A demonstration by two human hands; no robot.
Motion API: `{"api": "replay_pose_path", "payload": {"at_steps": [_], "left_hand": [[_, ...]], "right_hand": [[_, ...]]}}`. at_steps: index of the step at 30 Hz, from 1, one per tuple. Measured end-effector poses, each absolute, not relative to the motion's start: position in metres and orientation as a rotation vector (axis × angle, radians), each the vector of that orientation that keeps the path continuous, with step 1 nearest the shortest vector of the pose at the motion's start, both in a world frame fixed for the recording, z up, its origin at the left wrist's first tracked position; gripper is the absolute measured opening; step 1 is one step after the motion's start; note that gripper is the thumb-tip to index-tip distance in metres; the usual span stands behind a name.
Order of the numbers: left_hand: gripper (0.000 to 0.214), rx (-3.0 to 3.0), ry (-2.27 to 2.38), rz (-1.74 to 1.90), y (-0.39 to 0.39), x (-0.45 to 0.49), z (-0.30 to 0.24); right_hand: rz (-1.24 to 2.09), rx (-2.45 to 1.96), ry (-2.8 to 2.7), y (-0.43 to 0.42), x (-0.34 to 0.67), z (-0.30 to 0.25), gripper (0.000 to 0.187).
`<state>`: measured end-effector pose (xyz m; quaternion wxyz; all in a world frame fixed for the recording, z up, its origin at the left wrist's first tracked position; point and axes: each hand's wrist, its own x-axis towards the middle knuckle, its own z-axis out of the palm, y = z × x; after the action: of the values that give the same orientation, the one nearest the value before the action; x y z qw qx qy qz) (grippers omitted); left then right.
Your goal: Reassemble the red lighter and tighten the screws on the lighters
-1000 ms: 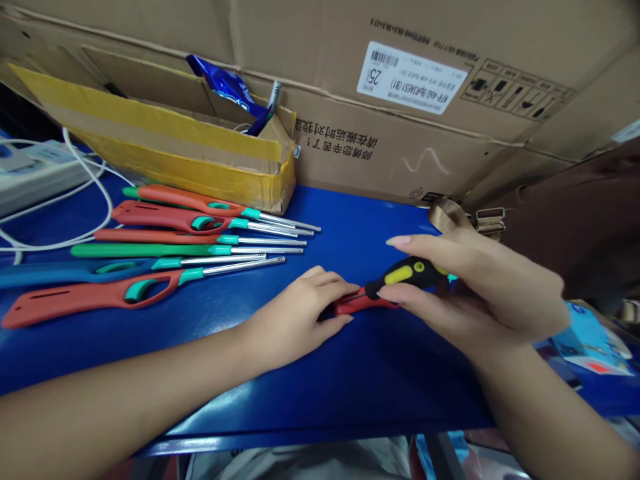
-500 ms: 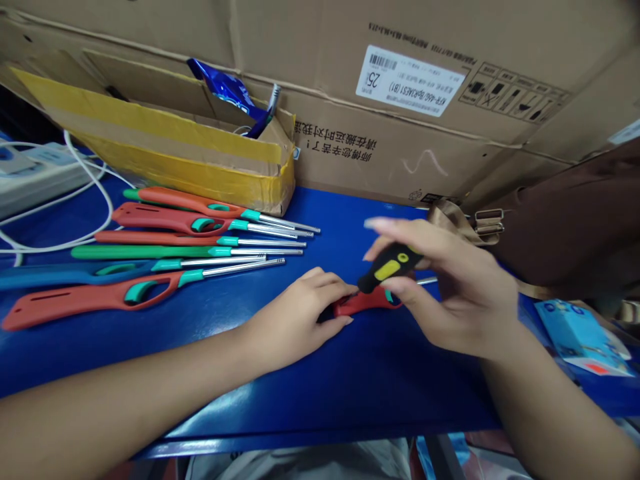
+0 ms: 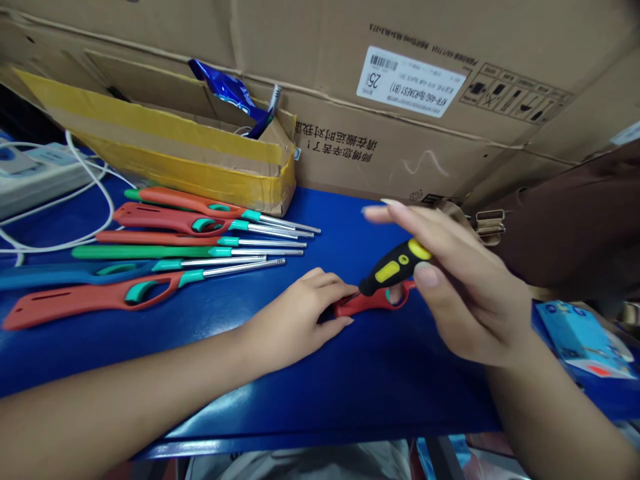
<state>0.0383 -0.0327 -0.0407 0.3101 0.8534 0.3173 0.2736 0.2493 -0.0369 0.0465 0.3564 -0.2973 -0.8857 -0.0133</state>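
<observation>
Lighter, red, looped in shape, partly covered, lies right of and nearer than yellow-taped box; left hand clamped on its handle end; right hand pinches black-and-yellow screwdriver, tilted over lighter; other lighters in front of box.

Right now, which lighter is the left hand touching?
The red lighter beneath the black-yellow tool, partly under the left hand; the other lighters lie grouped farther left.

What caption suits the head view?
Left hand holds a red utility lighter; right hand holds a black-and-yellow screwdriver over it.
</observation>
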Motion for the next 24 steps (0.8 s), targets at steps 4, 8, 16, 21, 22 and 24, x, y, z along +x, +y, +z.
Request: {"api": "replay_pose_path", "payload": {"at_steps": [4,8,16,21,22,24], "left_hand": [[0.024,2.259,0.838,0.722,-0.0327,0.038,-0.0402],[0.022,2.274,0.845,0.719,-0.0328,0.0381,-0.0397],[0.029,2.291,0.838,0.729,-0.0318,0.0386,-0.0406],[0.027,2.293,0.847,0.707,-0.0316,0.0382,-0.0405],[0.026,2.294,0.846,0.709,-0.0317,0.0382,-0.0405],[0.025,2.299,0.846,0.719,-0.032,0.0381,-0.0404]], "right_hand": [[-0.084,-0.736,-2.241,-0.0399,0.2478,0.0465,0.033],[-0.035,-0.803,-2.313,-0.0404,0.2496,0.0486,0.043],[-0.101,-0.808,-2.279,-0.0347,0.2511,0.0469,0.04],[-0.021,-0.816,-2.333,-0.0367,0.2507,0.046,0.04],[-0.073,-0.81,-2.305,-0.0373,0.25,0.0455,0.039],[-0.108,-0.816,-2.23,-0.0384,0.2478,0.0438,0.039]]}}
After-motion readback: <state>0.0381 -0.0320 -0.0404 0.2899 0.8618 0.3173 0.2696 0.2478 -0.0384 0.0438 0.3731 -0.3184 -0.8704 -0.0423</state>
